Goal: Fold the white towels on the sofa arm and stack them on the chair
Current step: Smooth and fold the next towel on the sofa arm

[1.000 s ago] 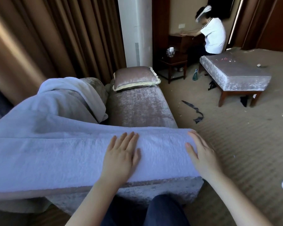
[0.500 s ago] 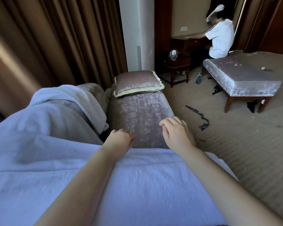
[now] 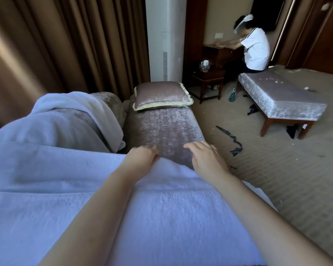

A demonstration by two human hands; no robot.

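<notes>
Velvet sofa [image 3: 162, 129], white towel [image 3: 161, 217], far edge at left hand [image 3: 141, 158], right hand [image 3: 205, 157]

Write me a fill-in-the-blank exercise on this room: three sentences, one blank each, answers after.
1. The left hand grips the ____ edge of the front towel.
2. The second towel hangs to the ____ of the cushion.
3. The person on the bench wears a ____ shirt.

Missing words: far; left; white.

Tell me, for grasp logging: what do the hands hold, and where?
The left hand grips the white towel at its far edge; right hand cannot be told.
</notes>
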